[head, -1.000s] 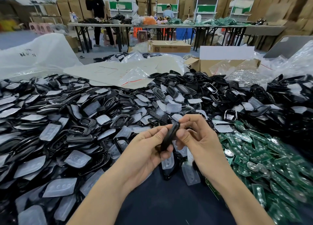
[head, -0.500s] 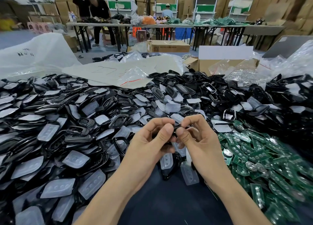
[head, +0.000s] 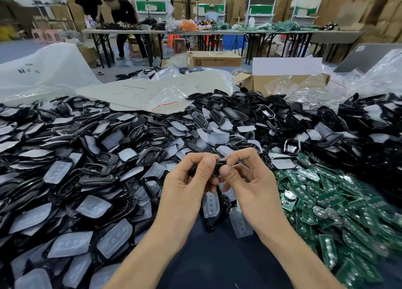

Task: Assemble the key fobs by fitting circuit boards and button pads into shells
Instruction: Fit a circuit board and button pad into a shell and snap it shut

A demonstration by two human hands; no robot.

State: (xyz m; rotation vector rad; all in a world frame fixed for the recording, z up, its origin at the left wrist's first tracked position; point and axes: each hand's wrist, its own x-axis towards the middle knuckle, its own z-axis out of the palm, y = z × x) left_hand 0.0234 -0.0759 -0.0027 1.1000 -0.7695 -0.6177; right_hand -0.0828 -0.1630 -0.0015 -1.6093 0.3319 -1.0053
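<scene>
1. Two hands meet in the middle of my view, above the dark cloth (head: 217, 264) that covers the table. The left hand (head: 185, 188) and the right hand (head: 256, 182) both pinch one black shell (head: 218, 164), thumbs on the near side and curled fingers behind. I see nothing else held in either hand.
2. Its long axis runs left to right, from one hand into the other, edge-on to me, so neither hand is nearer. I judge the step in hand to be a squeeze that seats or closes the parts. The thumbs hide whether a board or pad is already inside.
3. Just below the hands lies a loose button pad (head: 210, 203), translucent and soft-looking, with a row of round domes.
4. To the right, nearer the right hand, is a heap of circuit boards (head: 326, 201), green and flat with shiny round contacts. To the left, nearer the left hand, is a mixed pile (head: 93, 206) of milky pads and glossy black frames.
5. Beyond the hands are more black shells (head: 326, 119), heaped and curved and glossy, then crinkled clear bags (head: 171, 99) and an open cardboard box (head: 261, 81).
6. Farthest off, folding tables (head: 217, 31) carry more parts, and people work there.
</scene>
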